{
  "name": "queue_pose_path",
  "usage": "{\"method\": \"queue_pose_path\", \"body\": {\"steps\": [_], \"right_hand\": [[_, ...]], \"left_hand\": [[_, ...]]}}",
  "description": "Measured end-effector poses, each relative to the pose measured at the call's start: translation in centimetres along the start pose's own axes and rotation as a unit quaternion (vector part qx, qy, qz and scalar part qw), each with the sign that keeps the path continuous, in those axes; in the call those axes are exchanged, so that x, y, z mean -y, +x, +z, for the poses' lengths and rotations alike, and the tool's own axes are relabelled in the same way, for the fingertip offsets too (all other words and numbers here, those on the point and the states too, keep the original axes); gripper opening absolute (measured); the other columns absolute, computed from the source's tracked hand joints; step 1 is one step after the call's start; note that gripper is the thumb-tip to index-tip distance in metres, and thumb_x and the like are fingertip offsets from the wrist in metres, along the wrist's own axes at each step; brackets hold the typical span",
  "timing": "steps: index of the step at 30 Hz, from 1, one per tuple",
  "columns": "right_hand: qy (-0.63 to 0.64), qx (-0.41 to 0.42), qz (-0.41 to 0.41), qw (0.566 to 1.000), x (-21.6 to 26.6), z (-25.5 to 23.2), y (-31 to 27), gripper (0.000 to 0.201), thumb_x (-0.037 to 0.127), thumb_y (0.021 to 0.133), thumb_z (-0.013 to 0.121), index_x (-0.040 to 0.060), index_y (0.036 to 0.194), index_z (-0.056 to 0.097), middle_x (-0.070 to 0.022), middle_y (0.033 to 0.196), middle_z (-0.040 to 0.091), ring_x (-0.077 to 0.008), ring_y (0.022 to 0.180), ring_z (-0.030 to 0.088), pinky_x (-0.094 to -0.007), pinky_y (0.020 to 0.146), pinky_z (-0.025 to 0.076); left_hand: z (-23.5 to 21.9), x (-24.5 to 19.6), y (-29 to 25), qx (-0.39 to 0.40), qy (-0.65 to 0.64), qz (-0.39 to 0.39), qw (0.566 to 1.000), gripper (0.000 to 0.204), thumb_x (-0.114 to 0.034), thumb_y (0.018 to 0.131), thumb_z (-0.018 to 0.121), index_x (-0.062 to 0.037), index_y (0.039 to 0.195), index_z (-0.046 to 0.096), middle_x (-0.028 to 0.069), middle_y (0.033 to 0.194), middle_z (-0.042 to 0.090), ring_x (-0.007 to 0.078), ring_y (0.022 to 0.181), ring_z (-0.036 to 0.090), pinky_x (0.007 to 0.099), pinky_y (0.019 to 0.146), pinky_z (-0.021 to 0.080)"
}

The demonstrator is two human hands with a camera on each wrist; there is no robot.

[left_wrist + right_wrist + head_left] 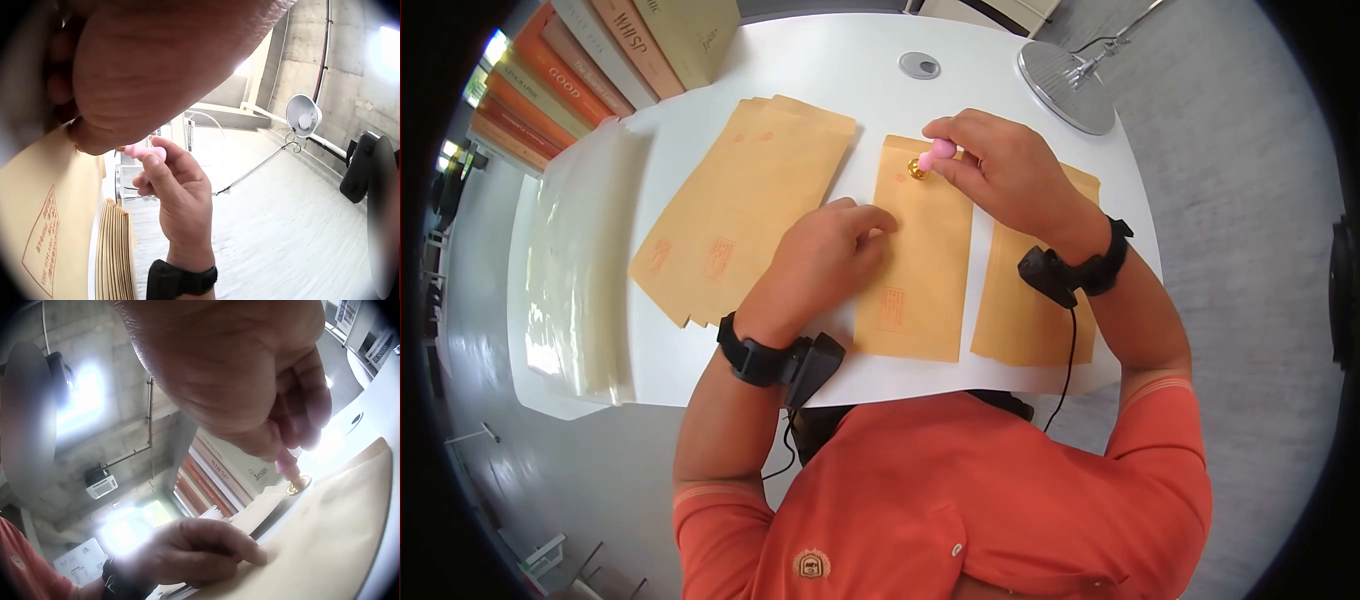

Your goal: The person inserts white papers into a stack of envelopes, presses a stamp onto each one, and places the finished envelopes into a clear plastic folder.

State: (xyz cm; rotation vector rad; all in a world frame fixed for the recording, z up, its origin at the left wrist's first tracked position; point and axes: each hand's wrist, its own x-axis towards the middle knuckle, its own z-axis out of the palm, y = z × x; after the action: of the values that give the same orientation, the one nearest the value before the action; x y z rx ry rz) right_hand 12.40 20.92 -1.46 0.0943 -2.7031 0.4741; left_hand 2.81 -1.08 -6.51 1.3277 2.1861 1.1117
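A single kraft paper envelope (920,250), with a red printed box near its lower edge and a small red mark near its top, lies on the white desk in front of the person. The right hand (1010,175) pinches the pink handle of a brass-headed seal stamp (941,150) between thumb and fingers. The stamp is tilted, its round head (299,485) close over the envelope's upper end. On the envelope's left side rests the left hand (830,255), index fingertip touching the paper in the right wrist view. Its other fingers are bent and it holds nothing.
A fanned stack of envelopes (745,200) lies to the left, another pile (1040,300) to the right, partly under the right forearm. Glossy clear sheeting (580,270) covers the desk's left end. Books (590,65) stand behind it. A lamp base (1068,88) sits at back right.
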Motion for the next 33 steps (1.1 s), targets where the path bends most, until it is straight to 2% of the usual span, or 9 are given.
{"method": "queue_pose_path", "body": {"steps": [8,16,20,22,23,27,29,32,33], "right_hand": [[-0.031,0.052,-0.001,0.998,0.1,3.3,1.7,0.019,0.021,0.093,0.064,0.0084,0.106,0.070,-0.0092,0.091,0.069,-0.0305,0.081,0.067,-0.0401,0.071,0.054],[-0.117,0.139,0.013,0.983,1.0,2.6,2.9,0.020,0.022,0.093,0.065,0.0070,0.105,0.070,-0.0096,0.091,0.069,-0.0316,0.080,0.067,-0.0402,0.071,0.053],[-0.115,0.120,0.028,0.986,1.0,3.1,2.5,0.020,0.022,0.093,0.065,0.0070,0.106,0.070,-0.0103,0.093,0.069,-0.0319,0.082,0.067,-0.0403,0.072,0.053],[-0.112,0.075,0.011,0.991,1.1,3.6,2.2,0.012,0.017,0.092,0.063,0.0071,0.084,0.066,-0.0106,0.083,0.067,-0.0320,0.079,0.067,-0.0413,0.071,0.055],[-0.104,0.060,0.010,0.993,1.0,4.0,2.0,0.012,0.017,0.092,0.063,0.0071,0.084,0.066,-0.0106,0.083,0.067,-0.0320,0.079,0.067,-0.0413,0.071,0.055],[-0.061,0.020,0.007,0.998,0.1,2.4,0.8,0.012,0.016,0.091,0.063,0.0052,0.092,0.068,-0.0107,0.086,0.067,-0.0319,0.080,0.067,-0.0408,0.070,0.054],[-0.047,0.009,0.002,0.999,-0.6,0.5,-0.3,0.015,0.017,0.091,0.063,0.0047,0.096,0.069,-0.0107,0.087,0.068,-0.0318,0.080,0.067,-0.0404,0.070,0.054],[0.021,-0.026,0.033,0.999,-0.8,-3.2,-2.8,0.021,0.019,0.090,0.067,0.0045,0.106,0.070,-0.0106,0.089,0.069,-0.0282,0.074,0.065,-0.0369,0.068,0.052],[0.033,-0.028,0.061,0.997,-0.7,-4.4,-3.6,0.024,0.019,0.090,0.069,0.0040,0.108,0.070,-0.0105,0.090,0.069,-0.0260,0.071,0.064,-0.0352,0.066,0.051]], "left_hand": [[0.2,0.9,0.1,0.000,0.012,0.013,1.000,0.020,-0.007,0.087,0.062,-0.0063,0.104,0.073,0.0130,0.092,0.067,0.0284,0.081,0.065,0.0371,0.075,0.053],[0.2,1.0,-0.1,0.004,0.029,0.012,0.999,0.021,-0.006,0.087,0.061,-0.0068,0.104,0.073,0.0130,0.091,0.066,0.0286,0.082,0.065,0.0381,0.075,0.053],[0.0,0.8,0.0,0.009,0.030,0.016,0.999,0.021,-0.005,0.086,0.060,-0.0060,0.104,0.073,0.0137,0.091,0.066,0.0288,0.082,0.065,0.0379,0.075,0.053],[-0.1,0.9,0.2,0.011,0.029,0.022,0.999,0.021,-0.005,0.086,0.061,-0.0055,0.104,0.072,0.0138,0.092,0.067,0.0283,0.082,0.065,0.0375,0.075,0.053],[0.0,1.1,0.2,0.009,0.020,0.030,0.999,0.022,-0.005,0.086,0.061,-0.0051,0.105,0.072,0.0140,0.093,0.067,0.0277,0.081,0.065,0.0371,0.075,0.052],[-0.5,0.4,0.2,0.023,0.021,0.011,0.999,0.022,-0.006,0.088,0.062,-0.0052,0.107,0.072,0.0130,0.094,0.067,0.0239,0.079,0.064,0.0354,0.074,0.052],[-0.8,-0.6,-0.4,-0.002,-0.018,-0.023,1.000,0.019,-0.007,0.093,0.061,-0.0040,0.109,0.071,0.0087,0.093,0.067,0.0177,0.078,0.062,0.0322,0.074,0.051],[-3.8,-1.9,-1.8,-0.026,-0.034,-0.026,0.999,0.017,-0.007,0.097,0.060,-0.0021,0.109,0.070,0.0042,0.092,0.065,0.0128,0.081,0.061,0.0290,0.074,0.050],[-5.2,-1.8,-2.2,-0.040,0.004,0.011,0.999,0.016,-0.008,0.099,0.060,-0.0006,0.110,0.069,0.0017,0.093,0.065,0.0097,0.081,0.060,0.0267,0.071,0.049]]}}
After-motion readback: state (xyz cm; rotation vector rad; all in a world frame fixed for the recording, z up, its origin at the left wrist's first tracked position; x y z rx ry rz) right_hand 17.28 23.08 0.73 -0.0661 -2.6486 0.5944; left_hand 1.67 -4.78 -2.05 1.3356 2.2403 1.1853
